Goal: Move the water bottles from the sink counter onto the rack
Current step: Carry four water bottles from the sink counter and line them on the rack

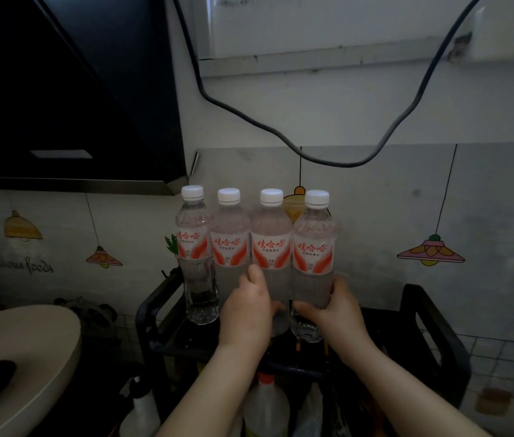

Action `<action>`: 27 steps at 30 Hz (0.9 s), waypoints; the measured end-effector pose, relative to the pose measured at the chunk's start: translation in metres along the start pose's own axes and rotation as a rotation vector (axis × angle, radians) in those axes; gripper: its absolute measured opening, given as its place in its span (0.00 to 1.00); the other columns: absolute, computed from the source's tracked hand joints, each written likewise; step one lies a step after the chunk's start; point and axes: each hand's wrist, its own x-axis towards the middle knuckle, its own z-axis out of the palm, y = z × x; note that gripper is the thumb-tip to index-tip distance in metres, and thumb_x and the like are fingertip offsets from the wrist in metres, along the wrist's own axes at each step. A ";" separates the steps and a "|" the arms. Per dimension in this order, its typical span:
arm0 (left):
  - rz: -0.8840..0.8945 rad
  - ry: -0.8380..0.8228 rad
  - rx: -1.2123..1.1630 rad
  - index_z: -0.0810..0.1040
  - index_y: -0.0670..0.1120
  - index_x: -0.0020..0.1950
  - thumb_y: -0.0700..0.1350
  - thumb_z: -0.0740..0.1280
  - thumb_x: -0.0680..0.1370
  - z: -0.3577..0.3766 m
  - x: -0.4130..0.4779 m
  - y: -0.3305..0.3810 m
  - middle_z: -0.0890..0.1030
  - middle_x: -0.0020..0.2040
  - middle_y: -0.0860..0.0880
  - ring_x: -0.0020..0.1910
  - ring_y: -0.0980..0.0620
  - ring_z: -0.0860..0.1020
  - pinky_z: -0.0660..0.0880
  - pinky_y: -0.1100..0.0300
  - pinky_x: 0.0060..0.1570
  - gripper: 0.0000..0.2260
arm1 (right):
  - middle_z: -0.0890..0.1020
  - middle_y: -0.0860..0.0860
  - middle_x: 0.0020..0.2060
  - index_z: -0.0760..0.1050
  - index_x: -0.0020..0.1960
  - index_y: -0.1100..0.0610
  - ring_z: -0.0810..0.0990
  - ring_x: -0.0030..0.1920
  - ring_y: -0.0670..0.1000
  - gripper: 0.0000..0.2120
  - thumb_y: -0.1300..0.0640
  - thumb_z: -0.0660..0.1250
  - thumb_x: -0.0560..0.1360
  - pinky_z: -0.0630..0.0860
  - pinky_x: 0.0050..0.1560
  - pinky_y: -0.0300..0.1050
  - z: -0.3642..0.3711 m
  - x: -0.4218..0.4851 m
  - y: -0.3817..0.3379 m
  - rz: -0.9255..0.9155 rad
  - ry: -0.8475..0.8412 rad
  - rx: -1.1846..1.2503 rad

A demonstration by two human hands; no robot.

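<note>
Several clear water bottles with white caps and red-and-white labels stand side by side on the top of a black rack [432, 323]. The leftmost bottle [194, 247] stands free. My left hand [246, 310] wraps the lower body of the second bottle [229, 241], its thumb against the third bottle [271, 241]. My right hand [337, 305] grips the lower part of the rightmost bottle [314, 244]. The bases of the middle bottles are hidden behind my hands.
A black range hood [69, 89] fills the upper left. A dark cable [328, 159] sags across the wall above the bottles. A pale round lid or bowl [28, 351] sits at lower left. Other bottles [265, 402] stand on the rack's lower level.
</note>
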 end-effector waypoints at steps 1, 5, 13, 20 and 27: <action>0.002 0.015 0.014 0.62 0.41 0.62 0.52 0.66 0.76 0.000 0.001 -0.002 0.74 0.57 0.44 0.54 0.44 0.78 0.74 0.56 0.47 0.23 | 0.79 0.51 0.50 0.70 0.60 0.60 0.77 0.50 0.49 0.27 0.62 0.76 0.65 0.73 0.47 0.42 -0.001 -0.001 -0.001 0.002 -0.012 -0.004; 0.016 0.026 0.094 0.63 0.43 0.61 0.51 0.63 0.77 -0.006 -0.005 0.000 0.76 0.56 0.46 0.53 0.46 0.79 0.74 0.54 0.42 0.18 | 0.79 0.48 0.49 0.73 0.55 0.53 0.77 0.51 0.48 0.19 0.60 0.75 0.66 0.73 0.47 0.43 -0.007 -0.003 -0.008 0.018 -0.083 -0.062; 0.063 -0.018 0.175 0.64 0.45 0.64 0.48 0.63 0.77 -0.027 -0.029 0.006 0.75 0.57 0.46 0.55 0.45 0.77 0.71 0.53 0.40 0.18 | 0.76 0.55 0.59 0.65 0.66 0.61 0.76 0.60 0.55 0.30 0.56 0.73 0.69 0.71 0.49 0.42 -0.029 -0.026 -0.028 0.063 -0.098 -0.393; 0.178 -0.212 0.209 0.66 0.47 0.66 0.50 0.65 0.76 -0.041 -0.064 0.028 0.70 0.63 0.46 0.63 0.44 0.69 0.69 0.49 0.60 0.21 | 0.70 0.55 0.65 0.64 0.68 0.55 0.69 0.65 0.56 0.27 0.53 0.68 0.72 0.71 0.64 0.51 -0.056 -0.071 -0.040 -0.163 -0.137 -0.843; 0.330 -0.347 0.221 0.66 0.48 0.67 0.52 0.65 0.75 -0.046 -0.115 0.048 0.72 0.64 0.47 0.64 0.44 0.69 0.67 0.48 0.62 0.22 | 0.68 0.54 0.67 0.60 0.71 0.54 0.68 0.66 0.56 0.28 0.53 0.65 0.74 0.70 0.65 0.51 -0.083 -0.144 -0.039 -0.146 -0.181 -0.974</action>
